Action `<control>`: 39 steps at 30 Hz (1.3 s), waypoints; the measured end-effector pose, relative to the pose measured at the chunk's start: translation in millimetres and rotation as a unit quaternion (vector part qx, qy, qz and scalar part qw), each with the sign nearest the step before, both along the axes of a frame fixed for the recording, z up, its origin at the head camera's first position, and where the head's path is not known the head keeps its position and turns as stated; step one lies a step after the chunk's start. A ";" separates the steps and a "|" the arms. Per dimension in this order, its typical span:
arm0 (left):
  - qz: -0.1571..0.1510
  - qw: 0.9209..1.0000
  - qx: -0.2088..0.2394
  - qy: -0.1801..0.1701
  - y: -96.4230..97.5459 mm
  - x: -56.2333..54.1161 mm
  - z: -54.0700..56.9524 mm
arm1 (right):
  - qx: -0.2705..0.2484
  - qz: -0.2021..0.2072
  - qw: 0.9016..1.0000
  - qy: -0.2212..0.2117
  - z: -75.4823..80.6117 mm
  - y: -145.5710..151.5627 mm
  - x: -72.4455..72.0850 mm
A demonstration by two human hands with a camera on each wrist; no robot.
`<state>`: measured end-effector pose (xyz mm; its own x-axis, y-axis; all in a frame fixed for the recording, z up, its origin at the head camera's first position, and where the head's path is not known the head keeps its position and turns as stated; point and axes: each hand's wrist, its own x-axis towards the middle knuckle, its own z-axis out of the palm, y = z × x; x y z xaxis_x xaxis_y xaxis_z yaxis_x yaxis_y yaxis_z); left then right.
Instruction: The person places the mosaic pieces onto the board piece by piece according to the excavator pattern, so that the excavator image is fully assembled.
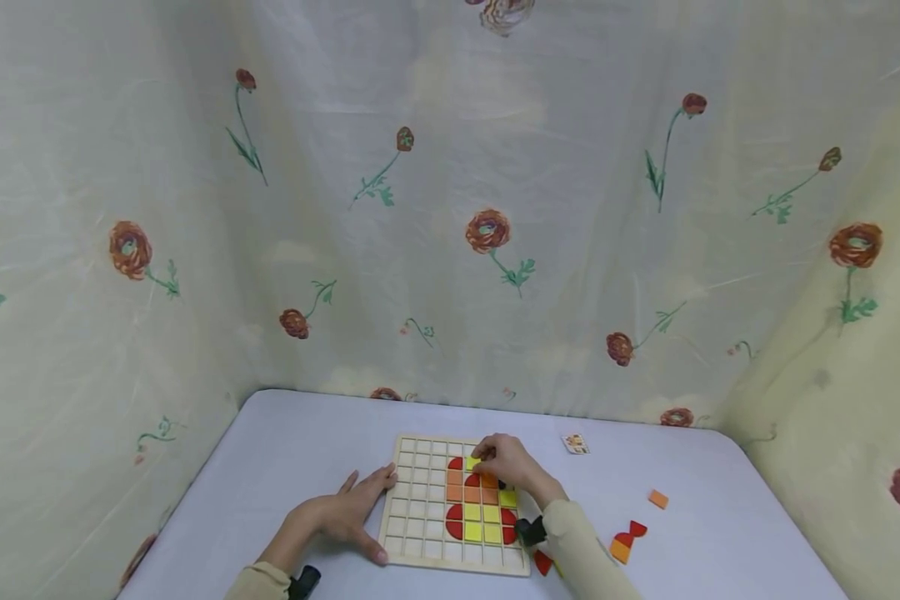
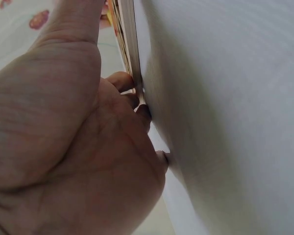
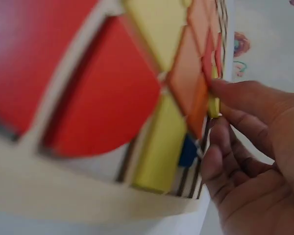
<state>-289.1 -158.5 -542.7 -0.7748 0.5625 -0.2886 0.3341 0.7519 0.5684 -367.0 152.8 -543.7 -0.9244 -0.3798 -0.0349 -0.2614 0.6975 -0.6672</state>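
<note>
A wooden grid board [image 1: 412, 527] lies flat on the white table, partly filled with coloured tiles. My left hand [image 1: 345, 510] is spread along its left side, fingertips and thumb against the edge; the left wrist view shows the fingers [image 2: 122, 81] at the board's side. Over the upper right of the grid, my right hand [image 1: 516, 463] pinches a yellow tile [image 3: 214, 105] between thumb and fingers. Below it sit orange squares [image 1: 472, 494], yellow squares [image 1: 482, 532] and red rounded pieces [image 1: 454, 522]. A blue piece [image 3: 187, 152] shows near the right fingers.
Right of the board lie a loose orange square [image 1: 658, 499], a red piece [image 1: 637, 528] and a red-and-orange piece [image 1: 621, 547]. Another red piece [image 1: 542, 562] lies beside the right sleeve. A small printed card [image 1: 575, 443] is farther back. Flowered curtains [image 1: 487, 317] surround the table.
</note>
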 end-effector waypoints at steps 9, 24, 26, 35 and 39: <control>0.008 1.000 -0.007 -0.012 1.8 -0.5 0.4 | -0.001 0.005 1.000 0.011 2.3 -2.5 0.2; 0.003 1.000 -0.003 -0.003 1.6 -0.6 -1.3 | -0.015 -0.065 0.996 -0.054 27.3 84.1 69.9; 0.000 1.000 -0.002 -0.003 1.6 -0.3 -1.9 | -0.011 -0.073 0.995 -0.074 28.7 105.7 83.2; 0.003 1.000 0.000 0.001 1.8 1.5 0.2 | 0.022 -0.116 0.992 -0.052 16.2 198.4 116.9; 0.005 1.000 -0.003 0.002 2.2 1.4 0.0 | 0.056 -0.128 0.990 -0.023 6.0 218.1 118.1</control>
